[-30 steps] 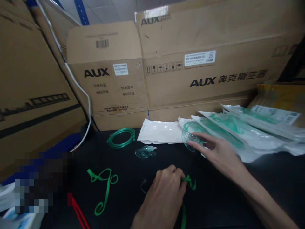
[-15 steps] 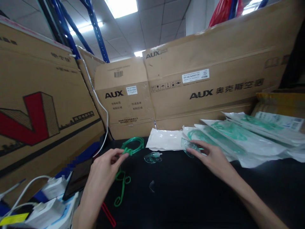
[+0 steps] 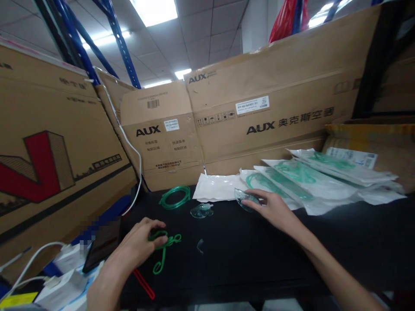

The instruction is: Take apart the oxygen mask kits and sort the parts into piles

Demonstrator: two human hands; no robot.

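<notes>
Left hand [image 3: 142, 242] low, palm down, fingers curled — grip pinching the green strap [image 3: 164, 248] on the black table [image 3: 259, 259]. Right hand [image 3: 270, 207] stretched forward, fingers spread flat, fingertips on the clear mask [image 3: 244, 198] beside sealed packets [image 3: 308, 181].

Layout on the black desk [image 3: 259, 263]. The coiled green plastic tubing [image 3: 175, 197] lies at 11 o'clock. The small clear plastic mask [image 3: 201, 210] is just right of it. The looped green elastic strap [image 3: 164, 248] lies at 9 o'clock, under the left hand [image 3: 142, 244]. The stack of white sealed pouches [image 3: 324, 181] lies at 2 o'clock. The tall brown cardboard cartons [image 3: 259, 108] stand behind everything.
</notes>
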